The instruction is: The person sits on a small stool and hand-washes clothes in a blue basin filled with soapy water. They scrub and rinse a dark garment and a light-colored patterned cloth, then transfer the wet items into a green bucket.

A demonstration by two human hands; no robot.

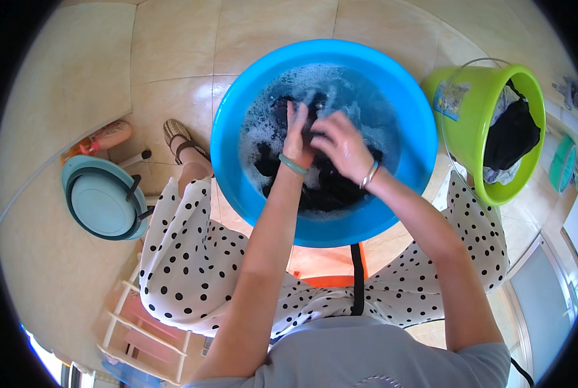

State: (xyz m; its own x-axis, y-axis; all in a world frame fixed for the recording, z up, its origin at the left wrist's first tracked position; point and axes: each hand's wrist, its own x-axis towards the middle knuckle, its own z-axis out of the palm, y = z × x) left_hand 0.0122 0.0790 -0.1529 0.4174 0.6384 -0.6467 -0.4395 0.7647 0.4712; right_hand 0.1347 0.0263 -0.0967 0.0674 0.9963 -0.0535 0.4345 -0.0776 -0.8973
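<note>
Over a large round blue tub (324, 48) filled with sudsy water, both my hands work on black cloth (331, 187). The cloth lies bunched and partly under the water. My left hand (296, 139) points its fingers away from me, with a wet fold of the cloth against its palm; a green bangle circles the wrist. Close beside it, my right hand (345, 147) curls its fingers over the same fold. It is slightly smeared by motion and wears a silver bangle. White foam (258, 129) floats mostly on the left side of the water.
At the right, a tilted lime-green bucket (460, 132) with a wire handle holds dark and grey clothes (515, 136). A grey-green basin (101, 204) and pink bottle (114, 134) are at left. A white rack (124, 320) stands lower left. Something orange (334, 282) shows beneath the tub.
</note>
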